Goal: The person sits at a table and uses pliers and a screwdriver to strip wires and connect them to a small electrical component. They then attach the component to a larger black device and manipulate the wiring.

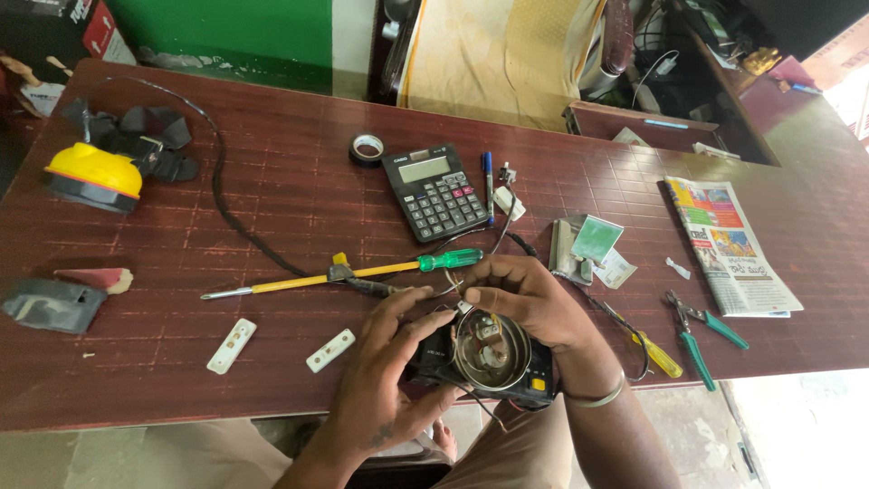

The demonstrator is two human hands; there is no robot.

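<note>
At twelve o'clock from my hands lies a green-handled, yellow-shafted screwdriver [362,270]; beyond, a black calculator [435,191]. At ten o'clock, a yellow-and-black headlamp [94,176] on the dark red table [272,181].

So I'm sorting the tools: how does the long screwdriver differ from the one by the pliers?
The long screwdriver has a green handle and a yellow shaft, and lies bare above the hands. The short screwdriver has a yellow handle and lies partly hidden behind the right wrist, beside the pliers. Both rest on the table.

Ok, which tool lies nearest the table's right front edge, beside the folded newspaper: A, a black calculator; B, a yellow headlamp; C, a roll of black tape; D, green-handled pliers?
D: the green-handled pliers lie just left of the folded newspaper, near the wooden table's front edge.
</note>
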